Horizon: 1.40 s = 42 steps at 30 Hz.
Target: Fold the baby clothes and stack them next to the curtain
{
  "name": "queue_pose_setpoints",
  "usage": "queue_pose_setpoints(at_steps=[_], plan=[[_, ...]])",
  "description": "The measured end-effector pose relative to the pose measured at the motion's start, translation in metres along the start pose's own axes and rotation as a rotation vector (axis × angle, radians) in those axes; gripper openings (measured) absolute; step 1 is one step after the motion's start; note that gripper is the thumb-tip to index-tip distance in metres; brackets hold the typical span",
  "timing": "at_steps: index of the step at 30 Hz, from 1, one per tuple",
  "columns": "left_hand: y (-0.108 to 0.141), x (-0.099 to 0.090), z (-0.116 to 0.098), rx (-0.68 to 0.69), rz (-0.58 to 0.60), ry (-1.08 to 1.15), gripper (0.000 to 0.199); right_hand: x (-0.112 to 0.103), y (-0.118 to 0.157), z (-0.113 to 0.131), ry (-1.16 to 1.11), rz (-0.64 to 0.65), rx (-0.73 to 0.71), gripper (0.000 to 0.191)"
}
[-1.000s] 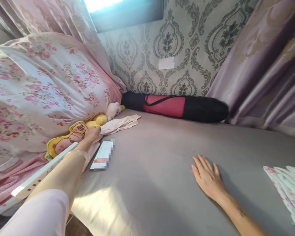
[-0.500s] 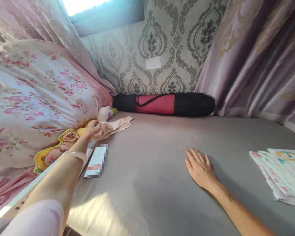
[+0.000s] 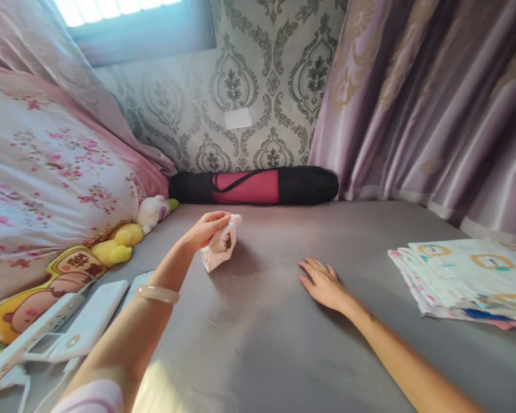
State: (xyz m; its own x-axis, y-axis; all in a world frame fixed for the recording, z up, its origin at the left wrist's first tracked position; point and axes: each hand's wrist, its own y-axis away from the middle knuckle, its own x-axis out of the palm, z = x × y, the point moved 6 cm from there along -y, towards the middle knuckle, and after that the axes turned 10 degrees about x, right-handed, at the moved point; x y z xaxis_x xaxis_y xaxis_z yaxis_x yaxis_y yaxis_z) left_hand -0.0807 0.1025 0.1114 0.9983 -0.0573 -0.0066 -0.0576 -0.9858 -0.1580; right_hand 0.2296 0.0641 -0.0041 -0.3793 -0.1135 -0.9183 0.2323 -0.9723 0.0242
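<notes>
Pinched between the thumb and fingers of my left hand (image 3: 207, 228) is a pale pink cloth (image 3: 218, 254), crumpled and hanging just over the grey bed sheet (image 3: 258, 338). Whether its lower edge touches the sheet I cannot tell. A light bangle (image 3: 158, 293) circles my left wrist. My right hand (image 3: 324, 287) lies palm down on the sheet with its fingers spread, holding nothing. Off to its right sits a stack of folded printed cloths (image 3: 460, 269).
A long black and red bag (image 3: 245, 187) lies along the wall. Plush toys (image 3: 153, 212) and a flower-patterned bundle (image 3: 60, 160) line the left side. Beside my left forearm are a power strip (image 3: 34, 347), a white power bank (image 3: 92, 321) and a partly hidden phone (image 3: 135, 281).
My left hand has moved rightward from beside the toys, bringing the pale pink cloth with it, lifted and bunched. My right hand stays flat on the sheet. The view has turned rightward.
</notes>
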Motion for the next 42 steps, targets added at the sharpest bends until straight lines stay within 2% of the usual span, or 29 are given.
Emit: queue_pose_setpoints(at_steps=[2,6,8,10,13,16,19,21,23,26,31,32,34,36,38,40,42], plan=[[0.003,0.031,-0.004,-0.002,0.114,0.017,0.042,-0.014,-0.003,0.009,-0.179,-0.022,-0.062,0.045],[0.016,0.085,-0.021,0.021,0.363,0.005,0.035,-0.049,-0.005,0.039,-0.492,-0.145,-0.158,0.05],[0.025,0.105,-0.032,0.026,0.463,0.005,0.032,-0.061,-0.007,0.054,-0.581,-0.198,-0.205,0.055],[0.032,0.118,-0.041,0.026,0.527,0.001,0.031,-0.07,-0.008,0.065,-0.645,-0.239,-0.28,0.051],[0.038,0.123,-0.049,0.03,0.576,-0.01,0.029,-0.08,-0.01,0.071,-0.716,-0.186,-0.374,0.026],[0.038,0.114,-0.053,0.059,0.591,0.001,0.029,-0.1,-0.005,0.067,-0.789,-0.086,-0.338,0.018],[0.039,0.107,-0.059,0.13,0.623,0.011,0.04,-0.139,0.014,0.062,-0.812,-0.142,-0.218,0.018],[0.042,0.11,-0.059,0.156,0.66,-0.03,0.042,-0.165,0.031,0.063,-0.768,-0.196,-0.184,0.02],[0.042,0.118,-0.055,0.166,0.669,-0.08,0.038,-0.181,0.043,0.063,-0.683,-0.219,-0.153,0.022],[0.037,0.136,-0.035,0.183,0.628,-0.104,0.03,-0.178,0.044,0.045,-0.505,-0.132,-0.057,0.025],[0.023,0.168,0.018,0.154,0.5,-0.219,0.025,-0.133,0.029,-0.016,-0.102,0.193,0.111,0.022],[0.022,0.174,0.024,0.158,0.491,-0.256,0.026,-0.128,0.028,-0.026,-0.043,0.225,0.144,0.021],[0.02,0.182,0.027,0.212,0.473,-0.322,0.028,-0.124,0.027,-0.036,-0.001,0.206,0.185,0.024],[0.02,0.185,0.023,0.258,0.44,-0.35,0.028,-0.127,0.026,-0.026,-0.054,0.137,0.135,0.032],[0.02,0.185,0.023,0.213,0.434,-0.324,0.027,-0.128,0.024,-0.004,-0.155,0.094,0.012,0.037],[0.02,0.183,0.026,0.129,0.434,-0.268,0.028,-0.125,0.019,0.02,-0.257,0.109,-0.11,0.042],[0.019,0.181,0.031,0.074,0.413,-0.23,0.029,-0.118,0.011,0.034,-0.326,0.151,-0.159,0.047]])
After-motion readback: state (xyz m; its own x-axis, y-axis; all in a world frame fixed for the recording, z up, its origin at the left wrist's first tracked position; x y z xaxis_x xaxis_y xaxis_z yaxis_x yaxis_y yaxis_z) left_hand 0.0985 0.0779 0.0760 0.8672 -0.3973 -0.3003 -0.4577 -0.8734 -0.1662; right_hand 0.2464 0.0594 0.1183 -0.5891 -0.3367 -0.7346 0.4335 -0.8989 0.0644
